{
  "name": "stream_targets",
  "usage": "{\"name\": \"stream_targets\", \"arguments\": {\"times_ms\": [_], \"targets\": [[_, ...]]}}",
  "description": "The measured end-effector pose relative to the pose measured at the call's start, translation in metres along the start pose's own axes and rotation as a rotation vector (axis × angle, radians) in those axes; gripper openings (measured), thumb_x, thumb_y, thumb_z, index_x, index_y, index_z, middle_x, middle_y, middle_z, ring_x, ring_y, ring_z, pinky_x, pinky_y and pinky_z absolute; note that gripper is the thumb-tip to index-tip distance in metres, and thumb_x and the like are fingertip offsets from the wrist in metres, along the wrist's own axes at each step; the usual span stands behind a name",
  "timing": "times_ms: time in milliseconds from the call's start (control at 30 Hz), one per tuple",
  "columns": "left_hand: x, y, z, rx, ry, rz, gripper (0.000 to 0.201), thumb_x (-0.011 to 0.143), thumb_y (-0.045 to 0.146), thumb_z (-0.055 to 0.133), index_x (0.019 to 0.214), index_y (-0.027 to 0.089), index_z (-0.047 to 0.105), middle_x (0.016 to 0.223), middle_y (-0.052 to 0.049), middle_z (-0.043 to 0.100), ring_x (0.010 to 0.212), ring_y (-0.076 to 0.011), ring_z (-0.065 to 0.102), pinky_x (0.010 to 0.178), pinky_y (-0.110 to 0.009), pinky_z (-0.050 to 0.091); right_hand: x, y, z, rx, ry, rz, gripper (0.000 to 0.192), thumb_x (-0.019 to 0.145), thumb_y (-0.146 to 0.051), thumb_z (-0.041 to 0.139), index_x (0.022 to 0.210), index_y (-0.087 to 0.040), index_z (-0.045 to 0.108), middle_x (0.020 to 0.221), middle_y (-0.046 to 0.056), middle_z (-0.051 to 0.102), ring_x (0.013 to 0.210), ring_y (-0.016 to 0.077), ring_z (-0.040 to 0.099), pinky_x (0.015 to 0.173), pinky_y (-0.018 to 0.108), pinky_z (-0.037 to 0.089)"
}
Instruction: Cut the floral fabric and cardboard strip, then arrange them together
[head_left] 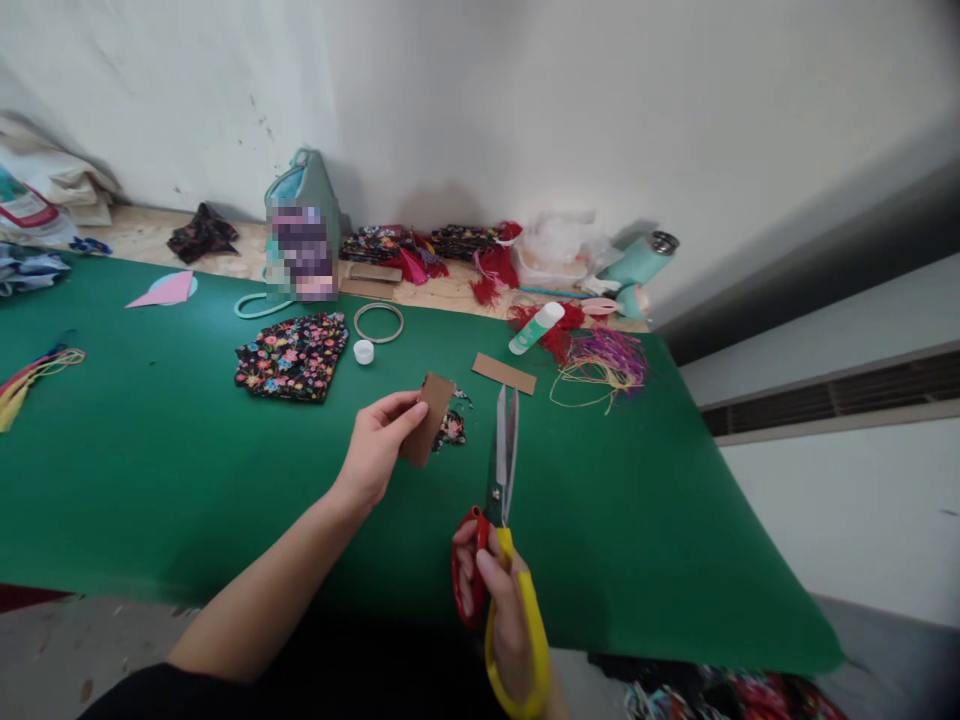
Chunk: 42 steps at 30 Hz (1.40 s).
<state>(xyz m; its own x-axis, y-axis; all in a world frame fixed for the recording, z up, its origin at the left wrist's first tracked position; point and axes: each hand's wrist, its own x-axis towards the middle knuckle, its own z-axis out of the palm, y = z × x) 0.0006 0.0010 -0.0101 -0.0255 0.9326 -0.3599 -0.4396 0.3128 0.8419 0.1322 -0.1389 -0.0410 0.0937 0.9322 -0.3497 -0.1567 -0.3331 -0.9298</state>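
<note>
**Left hand pinching a small brown cardboard rectangle, right hand gripping metal scissors with red and yellow handles**

The left hand is gripping the cardboard rectangle between thumb and fingers, holding it tilted above the flat green tabletop. The right hand is closing around the scissors' handles, its fingers passing through the loops, while the blades are pointing away from the body, their tips standing slightly apart. The blades are not touching the cardboard.

The step in hand seems to be cutting or trimming, judging by the small black floral fabric scraps lying just beyond the held piece. A next cut would be calling for a steady pinch and for the blades meeting the cardboard's edge, clear of the left fingertips.

Counting: two hands are working, with one pair of scissors and one held rectangle. One flat brown cardboard strip is lying beyond the blades. One white-and-green glue stick, one small round white cap, one thin pale ring and one folded black floral cloth are resting farther back. The scraps are overlapping, so their number is staying unclear.
</note>
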Motion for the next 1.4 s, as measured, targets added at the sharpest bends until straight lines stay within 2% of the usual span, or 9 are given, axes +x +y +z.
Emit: {"name": "stream_targets", "arguments": {"times_ms": [133, 233, 333, 500, 667, 900, 1000, 1133, 1400], "targets": [[-0.004, 0.0, 0.0, 0.27, -0.123, 0.124, 0.022, 0.069, 0.03, 0.072, 0.087, 0.017, 0.072, 0.082, -0.003, 0.071, 0.074, -0.0152, 0.062, 0.069, -0.025, 0.048, 0.005, -0.007, 0.004, -0.064, 0.027, -0.026, 0.034, 0.088, -0.053, 0.051, 0.089, -0.02, 0.052, 0.049, -0.009, 0.039, 0.041, 0.0091, 0.036, 0.04, 0.021, 0.031], [-0.007, -0.001, 0.003, 0.415, -0.205, 0.166, 0.015, 0.074, 0.027, 0.068, 0.085, 0.017, 0.071, 0.078, -0.003, 0.071, 0.072, -0.0155, 0.062, 0.067, -0.024, 0.046, 0.017, -0.017, 0.009, -0.187, 0.117, -0.088, 0.033, 0.08, -0.052, 0.062, 0.078, -0.02, 0.052, 0.046, -0.009, 0.044, 0.039, 0.0088, 0.039, 0.039, 0.022, 0.036], [-0.007, -0.004, 0.003, 0.512, -0.231, 0.223, 0.011, 0.079, 0.026, 0.063, 0.082, 0.019, 0.071, 0.08, -0.003, 0.071, 0.073, -0.0161, 0.063, 0.069, -0.024, 0.046, 0.037, -0.024, 0.011, -0.232, 0.195, -0.144, 0.033, 0.074, -0.048, 0.069, 0.074, -0.02, 0.051, 0.05, -0.007, 0.051, 0.039, 0.0091, 0.044, 0.039, 0.023, 0.04], [-0.003, -0.01, 0.0, 0.659, -0.214, 0.338, 0.014, 0.083, 0.027, 0.06, 0.084, 0.022, 0.073, 0.081, -0.003, 0.072, 0.071, -0.0164, 0.063, 0.069, -0.024, 0.044, 0.07, -0.034, 0.012, -0.263, 0.16, -0.153, 0.033, 0.074, -0.049, 0.067, 0.079, -0.02, 0.051, 0.048, -0.008, 0.049, 0.036, 0.0105, 0.044, 0.036, 0.023, 0.037], [-0.001, -0.012, -0.003, 0.731, -0.187, 0.396, 0.017, 0.085, 0.024, 0.057, 0.088, 0.022, 0.073, 0.081, -0.003, 0.072, 0.068, -0.016, 0.062, 0.067, -0.024, 0.043, 0.089, -0.047, 0.013, -0.425, 0.154, -0.262, 0.023, 0.074, -0.04, 0.065, 0.076, -0.02, 0.055, 0.063, 0.0, 0.06, 0.054, 0.0155, 0.054, 0.053, 0.029, 0.045], [0.002, -0.012, -0.003, 0.748, -0.141, 0.462, 0.018, 0.083, 0.019, 0.057, 0.091, 0.02, 0.073, 0.083, -0.005, 0.069, 0.067, -0.0147, 0.059, 0.063, -0.024, 0.043, 0.108, -0.058, 0.005, -0.574, 0.072, -0.352, 0.024, 0.073, -0.039, 0.064, 0.079, -0.019, 0.053, 0.062, -0.001, 0.057, 0.054, 0.0154, 0.052, 0.056, 0.029, 0.044], [0.003, -0.011, -0.002, 0.807, -0.148, 0.465, 0.018, 0.083, 0.02, 0.058, 0.093, 0.017, 0.073, 0.083, -0.006, 0.066, 0.069, -0.0144, 0.059, 0.059, -0.023, 0.044, 0.108, -0.054, 0.005, -0.53, 0.09, -0.379, 0.026, 0.075, -0.041, 0.063, 0.084, -0.018, 0.054, 0.061, -0.002, 0.055, 0.054, 0.0146, 0.051, 0.054, 0.027, 0.043], [0.003, -0.013, -0.003, 0.881, -0.14, 0.453, 0.012, 0.081, 0.015, 0.06, 0.082, 0.017, 0.073, 0.075, -0.003, 0.068, 0.066, -0.0129, 0.058, 0.062, -0.024, 0.045, 0.099, -0.045, 0.01, -0.474, 0.111, -0.376, 0.022, 0.077, -0.039, 0.062, 0.082, -0.019, 0.054, 0.059, -0.004, 0.051, 0.05, 0.0128, 0.048, 0.049, 0.025, 0.042], [0.007, -0.013, -0.004, 1.002, -0.156, 0.435, 0.013, 0.078, 0.011, 0.061, 0.08, 0.017, 0.073, 0.072, -0.001, 0.07, 0.062, -0.0114, 0.06, 0.059, -0.022, 0.045, 0.093, -0.039, 0.009, -0.454, 0.066, -0.377, 0.023, 0.075, -0.036, 0.066, 0.085, -0.018, 0.055, 0.063, -0.003, 0.055, 0.053, 0.0138, 0.052, 0.051, 0.025, 0.044]]}}
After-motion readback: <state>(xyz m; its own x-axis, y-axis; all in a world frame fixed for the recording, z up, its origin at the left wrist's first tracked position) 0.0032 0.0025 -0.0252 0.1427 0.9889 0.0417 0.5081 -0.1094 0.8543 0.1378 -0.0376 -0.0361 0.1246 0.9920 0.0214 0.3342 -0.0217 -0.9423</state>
